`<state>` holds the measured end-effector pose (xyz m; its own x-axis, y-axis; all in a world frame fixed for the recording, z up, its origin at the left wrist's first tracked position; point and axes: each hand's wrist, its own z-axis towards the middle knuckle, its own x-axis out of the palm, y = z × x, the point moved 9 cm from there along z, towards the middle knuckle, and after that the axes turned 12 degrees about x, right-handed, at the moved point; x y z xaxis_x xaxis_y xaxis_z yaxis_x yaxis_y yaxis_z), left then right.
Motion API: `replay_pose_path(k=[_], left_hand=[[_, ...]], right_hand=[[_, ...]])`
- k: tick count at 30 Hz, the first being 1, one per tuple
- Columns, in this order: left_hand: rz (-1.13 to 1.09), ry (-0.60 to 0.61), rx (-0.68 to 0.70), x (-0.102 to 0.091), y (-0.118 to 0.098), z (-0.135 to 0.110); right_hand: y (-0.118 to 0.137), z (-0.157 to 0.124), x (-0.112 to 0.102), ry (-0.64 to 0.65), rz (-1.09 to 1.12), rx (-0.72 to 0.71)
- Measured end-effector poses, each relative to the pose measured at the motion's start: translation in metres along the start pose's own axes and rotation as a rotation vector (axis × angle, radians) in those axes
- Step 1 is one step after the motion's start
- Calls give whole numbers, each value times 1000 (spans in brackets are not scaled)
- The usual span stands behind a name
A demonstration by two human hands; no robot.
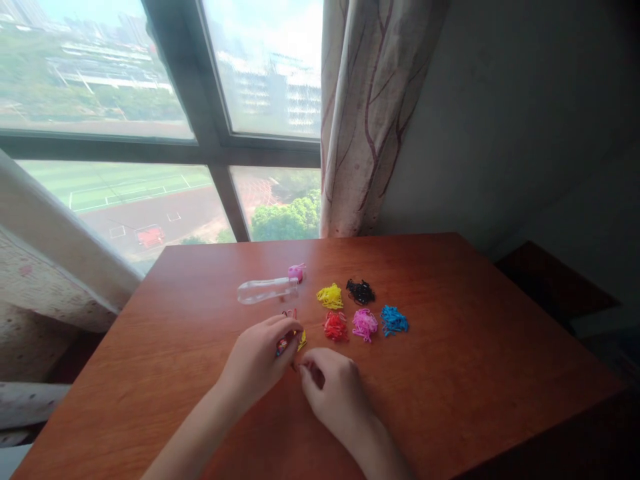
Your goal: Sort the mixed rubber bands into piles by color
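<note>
My left hand point(263, 350) reaches over a small pile of mixed-colour loops point(300, 340) that look like little rubber bands. Its index finger curves above the pile and its thumb sits lower, with a gap between them where red, yellow and blue show. Close on the right, my right hand point(333, 383) has thumb and index finger pinched together at the pile's near edge. A thin dark strand point(294, 366) shows by those fingertips; whether they grip it is too small to tell. Part of the pile is hidden under my left hand.
Sorted piles lie beyond my right hand: yellow point(330, 296), black point(361, 291), red point(335, 327), pink point(365, 325) and blue point(395, 321). A clear plastic bottle point(265, 291) lies on its side beside a pink cap point(296, 273). The brown table point(450, 373) meets a window and curtain point(370, 120).
</note>
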<state>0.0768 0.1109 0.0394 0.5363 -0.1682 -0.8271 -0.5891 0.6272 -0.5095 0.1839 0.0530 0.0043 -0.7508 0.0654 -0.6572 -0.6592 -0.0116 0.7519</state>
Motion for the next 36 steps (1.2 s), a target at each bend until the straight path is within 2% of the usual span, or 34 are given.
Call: replay_pose_path(k=[4,8,12,15,21,27,32,36], left_hand=[[-18,-21,-8,0,5,-32],[-34,8,-2,6,4,-50],[-14,44,-7,12,5,-56],[-3,60,15,15,5,-57],[21,85,5,16,5,-57],[66,69,3,12,3,-54],[95,-13,-14,3,8,-54],[116,-130,-96,-13,20,-59]], right_hand=[[-2,7,-21,-78,24,11],[-8,29,-66,-188,-49,11],[-30,66,-110,-254,-240,101],[-54,90,-128,-250,-430,228],[-81,109,-133,-246,-503,321],[-87,108,-131,-229,-494,329],[-77,102,-131,-234,-451,291],[-47,81,-115,-244,-266,166]])
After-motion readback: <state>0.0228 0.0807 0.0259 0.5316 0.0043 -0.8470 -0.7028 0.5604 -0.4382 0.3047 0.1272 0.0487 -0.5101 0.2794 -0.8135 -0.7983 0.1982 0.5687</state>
